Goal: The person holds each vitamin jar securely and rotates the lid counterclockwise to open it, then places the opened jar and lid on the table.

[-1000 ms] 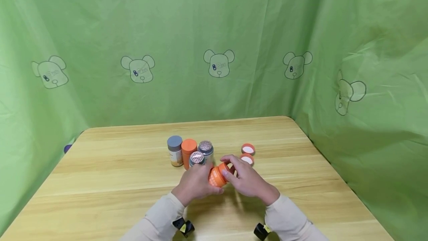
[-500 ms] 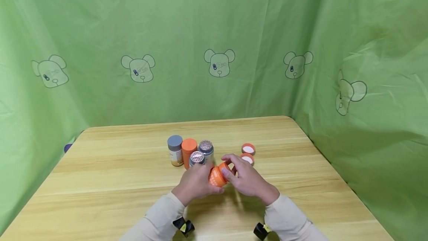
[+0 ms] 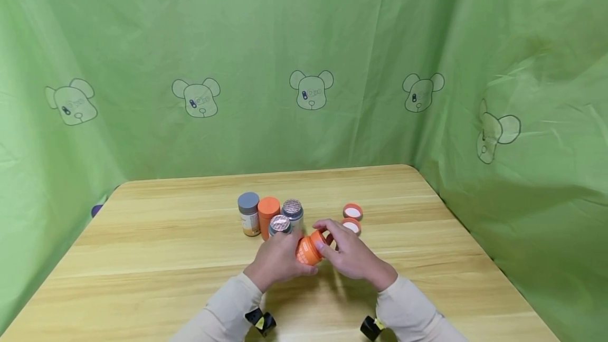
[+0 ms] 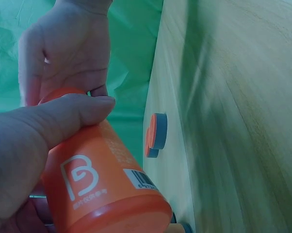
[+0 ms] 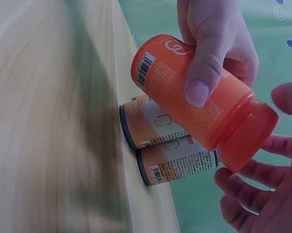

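An orange bottle with white print is held tilted over the table, its capped end towards the right. My left hand grips its body, the thumb lying along the side in the right wrist view. At the orange cap, my right hand has its fingers and thumb bent round the rim. Fingertips touch the cap's lower edge there; thumb contact is hard to judge. In the left wrist view the bottle shows a barcode and a logo, and my left thumb hides part of it.
Behind my left hand stand a grey-capped bottle, an orange-capped bottle and two foil-sealed bottles, one at the back, one nearer. Two upturned caps lie right, a farther cap and a nearer cap. Green curtain surrounds the wooden table.
My right fingers shift very slightly at the cap. Both hands and the orange bottle stay in nearly the same place; the other bottles and loose caps have not moved.
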Demonstrator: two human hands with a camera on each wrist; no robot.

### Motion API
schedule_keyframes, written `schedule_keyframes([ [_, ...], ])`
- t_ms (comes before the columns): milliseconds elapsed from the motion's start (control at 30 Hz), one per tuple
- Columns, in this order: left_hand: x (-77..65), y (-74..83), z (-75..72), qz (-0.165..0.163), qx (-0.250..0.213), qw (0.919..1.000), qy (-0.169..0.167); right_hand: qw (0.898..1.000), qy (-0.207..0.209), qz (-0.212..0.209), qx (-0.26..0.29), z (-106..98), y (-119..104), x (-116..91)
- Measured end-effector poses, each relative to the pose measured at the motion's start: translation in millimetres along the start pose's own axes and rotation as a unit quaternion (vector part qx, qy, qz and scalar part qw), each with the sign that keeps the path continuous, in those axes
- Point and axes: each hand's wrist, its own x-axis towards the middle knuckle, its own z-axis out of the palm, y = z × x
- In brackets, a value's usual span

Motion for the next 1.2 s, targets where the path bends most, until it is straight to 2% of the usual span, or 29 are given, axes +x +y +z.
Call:
schedule_keyframes([
  [300,0.4,-0.4,0.4,-0.004,-0.003,1.0,-0.004,0.999,-0.014,0.04,0.005,1.5,-1.5,0.7],
  [767,0.6,-0.6,0.9,0.0,0.0,1.0,0.0,1.0,0.003,-0.012,-0.007,0.6,0.9,-1.5],
  [967,1.5,-0.9,1.3,-0.003,-0.004,1.0,-0.003,1.0,-0.005,0.018,-0.017,1.4,-0.7,0.0],
  [1200,1.2,-0.5,1.3,-0.008,-0.003,0.9999,-0.009,0.999,-0.028,0.045,0.002,1.3,-3.1,1.4],
])
